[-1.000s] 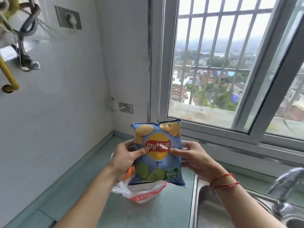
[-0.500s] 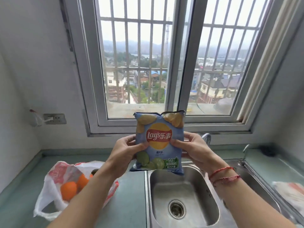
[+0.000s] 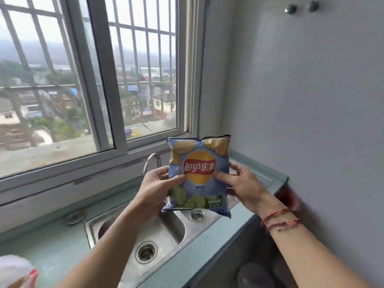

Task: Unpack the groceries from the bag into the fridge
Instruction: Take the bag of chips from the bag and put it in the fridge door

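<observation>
Above the sink (image 3: 116, 221), the chip bag (image 3: 199, 175) is upright, pinched at its edges by the left hand (image 3: 156, 190) and right hand (image 3: 244, 189), thumbs on the front. This looks like the carry step; no fridge is in view, so the next move calls for turning to find it. Right of the worktop (image 3: 212, 233) edge the space is open; the wall (image 3: 311, 100) is close.

Glossy plastic chip bag (image 3: 199, 175); brushed metal sink (image 3: 149, 235).
</observation>
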The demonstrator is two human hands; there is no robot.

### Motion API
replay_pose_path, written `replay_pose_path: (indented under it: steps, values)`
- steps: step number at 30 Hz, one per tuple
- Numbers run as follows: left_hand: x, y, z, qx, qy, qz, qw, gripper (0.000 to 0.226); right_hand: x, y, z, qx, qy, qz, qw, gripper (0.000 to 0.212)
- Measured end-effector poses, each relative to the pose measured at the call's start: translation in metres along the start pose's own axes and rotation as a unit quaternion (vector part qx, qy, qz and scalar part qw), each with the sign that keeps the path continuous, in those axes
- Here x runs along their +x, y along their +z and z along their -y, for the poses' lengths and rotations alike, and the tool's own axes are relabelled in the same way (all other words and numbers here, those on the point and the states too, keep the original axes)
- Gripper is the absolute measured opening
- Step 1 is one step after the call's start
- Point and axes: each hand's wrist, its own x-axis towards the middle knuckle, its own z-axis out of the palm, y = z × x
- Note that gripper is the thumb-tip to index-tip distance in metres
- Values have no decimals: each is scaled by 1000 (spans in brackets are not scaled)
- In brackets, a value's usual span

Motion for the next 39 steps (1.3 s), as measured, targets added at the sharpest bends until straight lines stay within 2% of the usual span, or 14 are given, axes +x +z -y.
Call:
replay_pose_path:
  steps: [7,11,15,20,24,28,39]
  values:
    - [33,139,47,14,-30,124,992,38,-65,-132,15,-34,-27,-161,986,24]
    - [40,229,74,28,-47,182,982,23,-113,-210,25,-45,-25,-231,972,26]
    - [35,314,98,5,-79,251,965,23,-165,-275,33,-53,-19,-309,949,27]
    - [25,406,124,-20,-128,350,928,34,-233,-335,39,-44,-14,-397,917,31]
    - [8,471,143,-12,-142,436,888,40,-289,-363,41,-34,-14,-475,879,28]
    - [-12,526,163,9,-142,512,847,31,-343,-374,41,-39,-10,-554,831,25]
    - [-106,625,186,-4,-177,676,715,20,-466,-349,33,-38,-7,-728,684,25]
